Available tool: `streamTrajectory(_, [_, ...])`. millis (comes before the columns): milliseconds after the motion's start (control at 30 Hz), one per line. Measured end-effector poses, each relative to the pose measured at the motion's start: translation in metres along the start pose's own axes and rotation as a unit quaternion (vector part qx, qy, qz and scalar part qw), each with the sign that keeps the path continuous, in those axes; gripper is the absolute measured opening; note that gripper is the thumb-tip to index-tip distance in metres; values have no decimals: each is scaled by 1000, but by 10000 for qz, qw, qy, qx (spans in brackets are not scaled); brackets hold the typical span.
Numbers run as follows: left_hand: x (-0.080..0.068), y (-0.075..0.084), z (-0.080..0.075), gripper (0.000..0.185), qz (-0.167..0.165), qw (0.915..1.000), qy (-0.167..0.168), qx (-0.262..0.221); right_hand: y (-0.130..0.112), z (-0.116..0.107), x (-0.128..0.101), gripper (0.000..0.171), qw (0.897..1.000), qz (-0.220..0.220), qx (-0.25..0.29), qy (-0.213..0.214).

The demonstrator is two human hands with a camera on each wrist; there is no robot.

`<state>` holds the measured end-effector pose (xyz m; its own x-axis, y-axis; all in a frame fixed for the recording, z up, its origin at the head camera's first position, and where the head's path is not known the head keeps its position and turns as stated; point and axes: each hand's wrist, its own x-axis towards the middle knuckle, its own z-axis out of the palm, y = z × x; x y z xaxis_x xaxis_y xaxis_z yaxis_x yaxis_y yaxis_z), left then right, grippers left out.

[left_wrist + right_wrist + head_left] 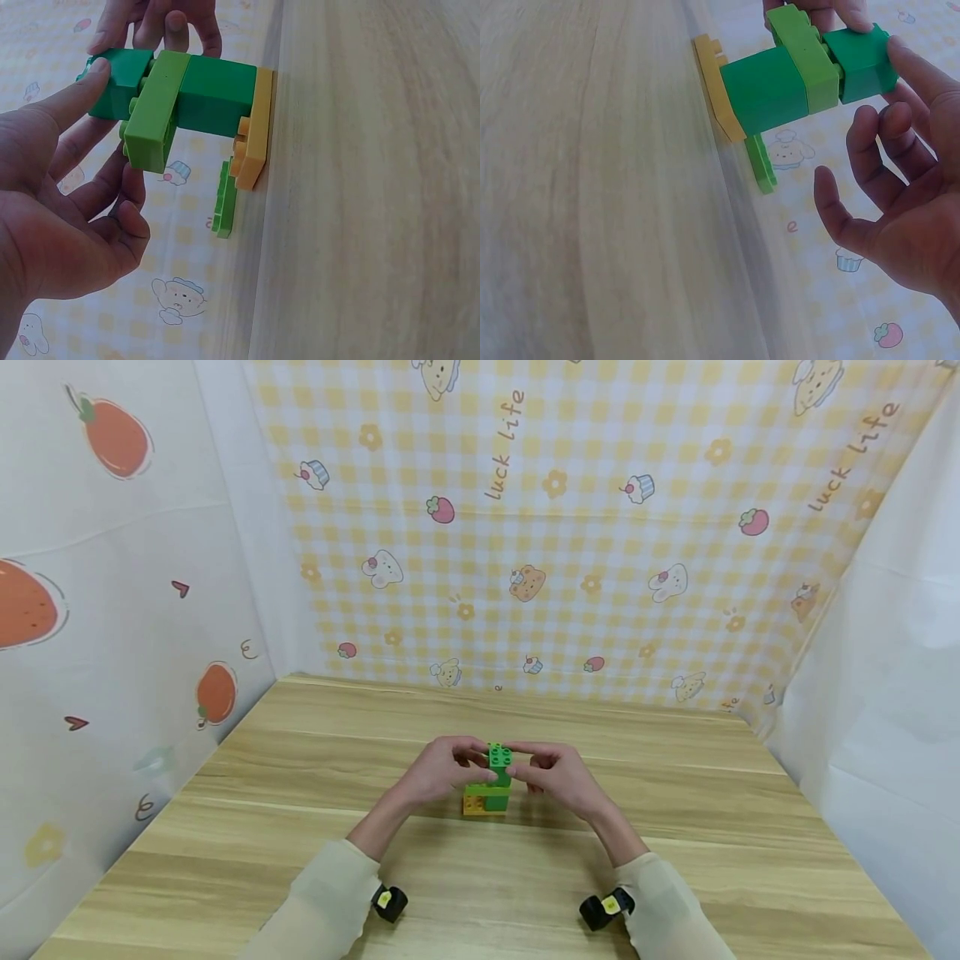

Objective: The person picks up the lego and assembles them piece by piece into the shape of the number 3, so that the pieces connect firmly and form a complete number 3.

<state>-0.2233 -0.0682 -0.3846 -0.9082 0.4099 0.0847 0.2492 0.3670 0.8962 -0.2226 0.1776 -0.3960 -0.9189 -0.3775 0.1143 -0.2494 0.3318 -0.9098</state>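
Block tower [489, 781] sits mid-table [675, 877], yellow plate at the bottom, dark green brick, lime plate, then the top green brick [500, 755]. I've got that top brick pinched from both sides, left hand [442, 770] and right hand [558, 774].

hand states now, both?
Left hand: pinches the top green brick of the brick stack.
Right hand: pinches the same brick.
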Motion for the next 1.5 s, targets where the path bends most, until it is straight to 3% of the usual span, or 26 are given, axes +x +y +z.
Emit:
streamTrajectory(467, [-1, -3, -1, 34, 46, 9999, -123, 26, 1, -1, 1, 37, 9999, -100, 27, -85])
streamTrajectory(1500, [0, -5, 3, 31, 76, 9985, 101, 541, -1, -2, -1, 37, 10000, 2, 36, -53])
